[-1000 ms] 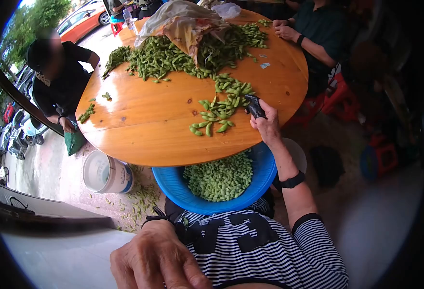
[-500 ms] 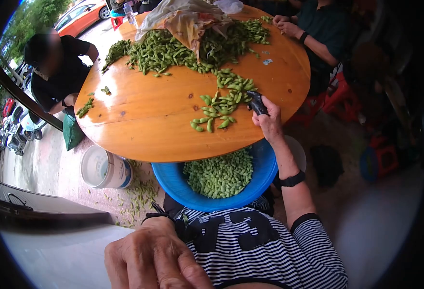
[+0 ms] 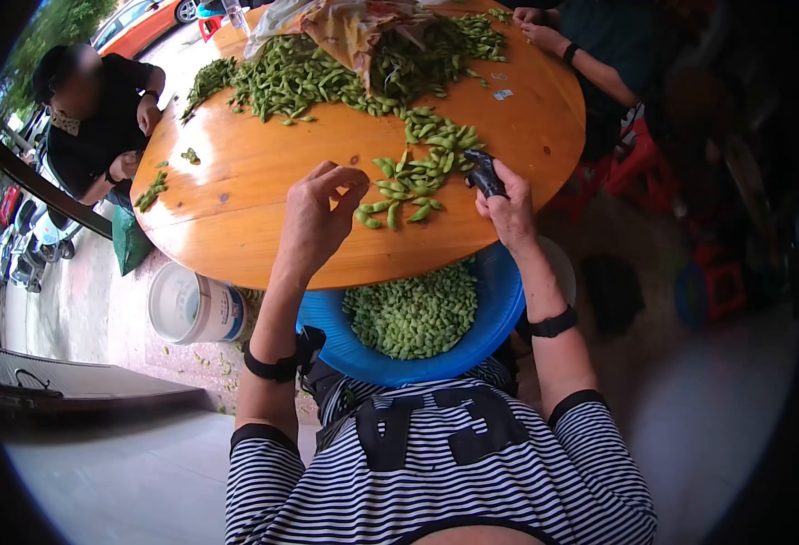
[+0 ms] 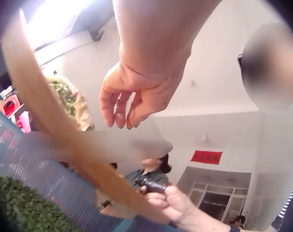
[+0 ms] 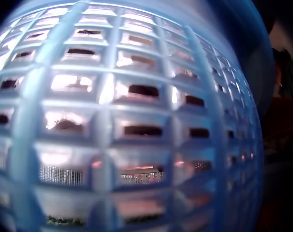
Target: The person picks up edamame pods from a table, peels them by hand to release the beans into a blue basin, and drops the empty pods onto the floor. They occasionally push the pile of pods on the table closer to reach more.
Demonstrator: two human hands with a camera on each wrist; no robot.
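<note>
Left hand (image 3: 319,216) just came up from the bottom of my head view to over the tabletop (image 3: 231,232); I read that as both hands now placed for pod work. Its grip is loosely curled, tips close, nothing visible in it, wrist bent. Right hand (image 3: 512,209) looks unmoved, grip clamped on a black implement (image 3: 485,173), type unclear. Loose edamame pods (image 3: 433,163) lie between them; shelled beans (image 3: 410,313) sit in the blue basin (image 3: 325,334) below the edge.
</note>
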